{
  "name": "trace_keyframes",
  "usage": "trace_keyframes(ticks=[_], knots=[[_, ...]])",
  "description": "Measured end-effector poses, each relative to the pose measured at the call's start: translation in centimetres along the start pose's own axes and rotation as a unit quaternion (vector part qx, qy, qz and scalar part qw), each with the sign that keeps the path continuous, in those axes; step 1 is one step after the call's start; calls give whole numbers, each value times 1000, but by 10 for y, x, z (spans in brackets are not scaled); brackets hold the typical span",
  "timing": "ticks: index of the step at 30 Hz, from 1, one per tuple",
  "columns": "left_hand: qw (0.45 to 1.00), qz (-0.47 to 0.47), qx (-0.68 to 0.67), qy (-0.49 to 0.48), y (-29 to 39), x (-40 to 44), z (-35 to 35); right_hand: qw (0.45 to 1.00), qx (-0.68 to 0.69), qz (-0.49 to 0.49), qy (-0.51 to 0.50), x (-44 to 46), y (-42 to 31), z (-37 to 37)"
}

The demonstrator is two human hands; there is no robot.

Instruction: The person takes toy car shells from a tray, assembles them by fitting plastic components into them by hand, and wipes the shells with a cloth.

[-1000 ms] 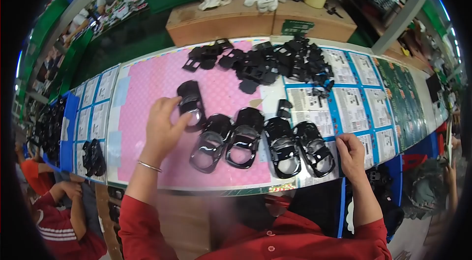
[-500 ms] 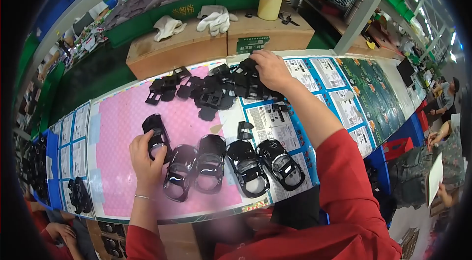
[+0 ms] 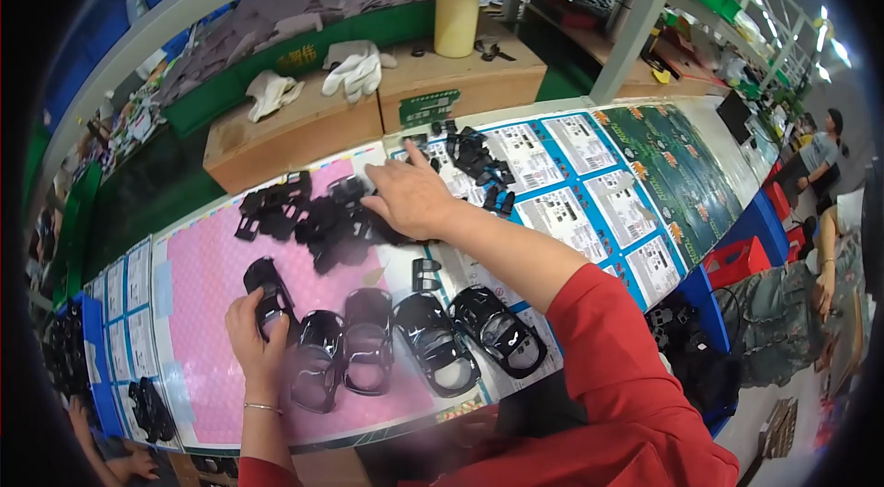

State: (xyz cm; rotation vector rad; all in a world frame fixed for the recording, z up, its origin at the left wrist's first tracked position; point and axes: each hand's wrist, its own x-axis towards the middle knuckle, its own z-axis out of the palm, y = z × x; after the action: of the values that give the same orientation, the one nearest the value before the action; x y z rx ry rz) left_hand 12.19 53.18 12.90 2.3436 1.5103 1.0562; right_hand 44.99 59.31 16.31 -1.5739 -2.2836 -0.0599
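Note:
My left hand (image 3: 254, 337) is closed around a black toy car body shell (image 3: 268, 292), held over the pink sheet at the left. Beside it lie several glossy black car body shells, among them one (image 3: 318, 360) nearest that hand and one (image 3: 499, 330) at the right end. My right hand (image 3: 413, 199) rests on a heap of small black plastic parts (image 3: 331, 222), fingers spread. Some pieces beneath its palm are hidden. More black parts (image 3: 474, 156) lie beyond it to the right. A single small black part (image 3: 425, 274) sits above the row of shells.
A wooden ledge (image 3: 304, 133) at the back carries white gloves (image 3: 353, 73) and a bottle of yellow liquid (image 3: 457, 13). A blue bin (image 3: 96, 349) with black parts stands at the left edge. Co-workers are at the right, one in a grey shirt (image 3: 820, 156).
My right hand has moved left and nearer, across the heap, and the parts have split into two groups. The left hand keeps hold of its car shell. The view has shifted.

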Motion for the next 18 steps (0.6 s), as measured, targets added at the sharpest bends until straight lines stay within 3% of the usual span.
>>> trace_keyframes(ticks=[5,7,18], knots=[[1000,-14,1,-8,1,0,1,993,23,99,63,14,45,-4],[999,15,5,28,-1,1,3,990,-64,94,-89,8,65,-12],[1000,7,2,17,3,1,2,988,-64,117,-74,-90,98,-39]])
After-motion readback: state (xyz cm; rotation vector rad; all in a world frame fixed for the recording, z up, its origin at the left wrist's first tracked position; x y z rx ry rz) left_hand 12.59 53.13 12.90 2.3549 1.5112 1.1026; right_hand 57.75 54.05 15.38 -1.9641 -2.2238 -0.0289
